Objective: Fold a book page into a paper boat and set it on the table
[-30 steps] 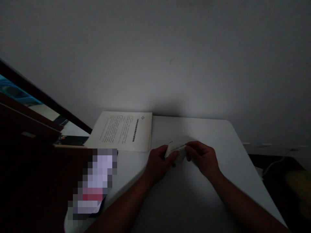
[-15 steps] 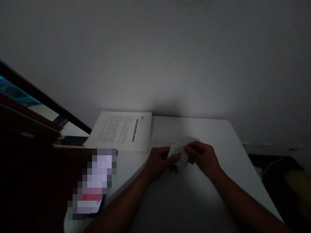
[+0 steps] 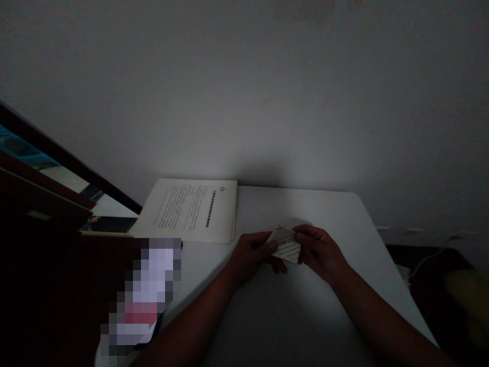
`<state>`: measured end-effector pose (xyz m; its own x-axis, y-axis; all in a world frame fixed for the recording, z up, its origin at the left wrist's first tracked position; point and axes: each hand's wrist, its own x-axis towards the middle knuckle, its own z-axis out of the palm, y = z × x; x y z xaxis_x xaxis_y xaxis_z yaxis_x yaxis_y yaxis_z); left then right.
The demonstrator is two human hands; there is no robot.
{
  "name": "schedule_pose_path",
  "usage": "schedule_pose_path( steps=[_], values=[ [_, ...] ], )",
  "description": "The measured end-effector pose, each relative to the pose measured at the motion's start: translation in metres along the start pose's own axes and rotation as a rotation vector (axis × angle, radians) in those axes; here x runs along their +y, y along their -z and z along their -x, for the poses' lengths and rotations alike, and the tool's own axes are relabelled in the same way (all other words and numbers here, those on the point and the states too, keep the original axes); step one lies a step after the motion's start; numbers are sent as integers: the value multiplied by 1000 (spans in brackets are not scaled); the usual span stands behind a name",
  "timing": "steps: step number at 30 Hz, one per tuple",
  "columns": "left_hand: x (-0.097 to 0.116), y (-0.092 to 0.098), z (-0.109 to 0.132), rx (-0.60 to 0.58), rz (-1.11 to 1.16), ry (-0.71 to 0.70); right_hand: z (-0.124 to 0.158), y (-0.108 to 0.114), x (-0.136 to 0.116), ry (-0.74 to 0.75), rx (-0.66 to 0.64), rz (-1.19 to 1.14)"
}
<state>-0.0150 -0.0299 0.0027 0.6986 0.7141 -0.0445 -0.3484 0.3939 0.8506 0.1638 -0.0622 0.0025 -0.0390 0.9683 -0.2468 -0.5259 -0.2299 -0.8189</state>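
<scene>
A small piece of folded printed paper (image 3: 287,248) is held between my two hands above the white table (image 3: 317,316). My left hand (image 3: 252,255) grips its left side, with the thumb lying on top and the other fingers beneath. The right-hand edge of the paper is pinched by my right hand (image 3: 319,250), near its upper corner. Lines of print run slantwise across the paper's face. Some of my right fingertips are hidden behind it.
A stack of printed sheets (image 3: 191,209) lies at the table's back left, by the wall (image 3: 244,102). A phone with a blurred-out screen (image 3: 147,290) rests at the left edge. Dark wooden furniture (image 3: 46,204) stands to the left, and a pale cable (image 3: 428,260) runs at the right.
The folded paper has turned in my hands, so its printed face shows more flatly and its outline is sharper. My left thumb has shifted left on it. The camera view has moved slightly.
</scene>
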Motion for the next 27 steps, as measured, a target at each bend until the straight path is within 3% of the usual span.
schedule_pose_path(
  steps=[8,17,23,27],
  values=[
    [-4,4,-5,25,210,-49,-2,2,1,-101,-91,-165],
    [-4,4,-9,83,149,-88,-2,5,8,-168,-58,-358],
    [5,-1,-9,333,-207,-158,-1,5,7,-169,-56,-408],
    [12,-5,-7,474,-373,-221,-3,-1,6,-78,-124,-275]
  ],
)
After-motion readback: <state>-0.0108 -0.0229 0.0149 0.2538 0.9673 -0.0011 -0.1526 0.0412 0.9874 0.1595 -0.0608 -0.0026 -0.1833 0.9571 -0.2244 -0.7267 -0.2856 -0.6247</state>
